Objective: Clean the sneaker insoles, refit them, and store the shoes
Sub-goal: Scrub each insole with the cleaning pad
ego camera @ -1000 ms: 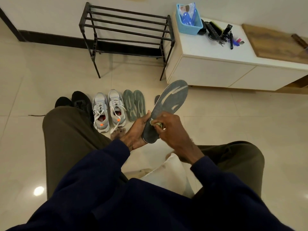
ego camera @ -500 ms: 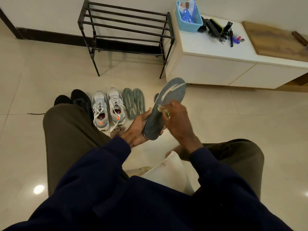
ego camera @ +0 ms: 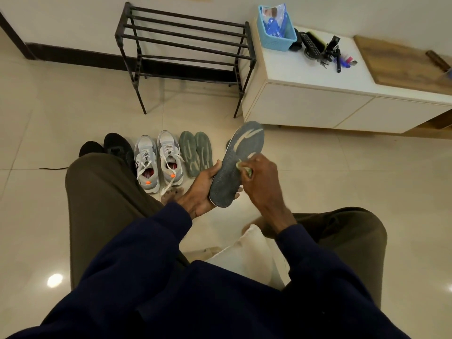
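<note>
A dark grey insole [ego camera: 234,167] with pale markings stands tilted in front of me. My left hand [ego camera: 201,189] grips its heel end from below. My right hand [ego camera: 263,177] pinches a small pale wipe [ego camera: 242,165] and presses it on the insole's middle. On the floor beyond lie a pair of grey sneakers [ego camera: 157,160] with white laces, and two green-grey insoles [ego camera: 195,152] side by side to their right. Another dark insole's tip [ego camera: 228,143] peeks out behind the one I hold.
A pair of black shoes [ego camera: 110,146] sits left of the sneakers, partly behind my knee. A black metal shoe rack [ego camera: 186,52] stands against the wall. A white low cabinet [ego camera: 330,94] at its right carries a blue basket [ego camera: 277,28] and small items. A white cloth [ego camera: 244,255] lies between my legs.
My right hand has slid the wipe from the insole's heel up to its middle. The insole has tipped slightly more upright in my left hand.
</note>
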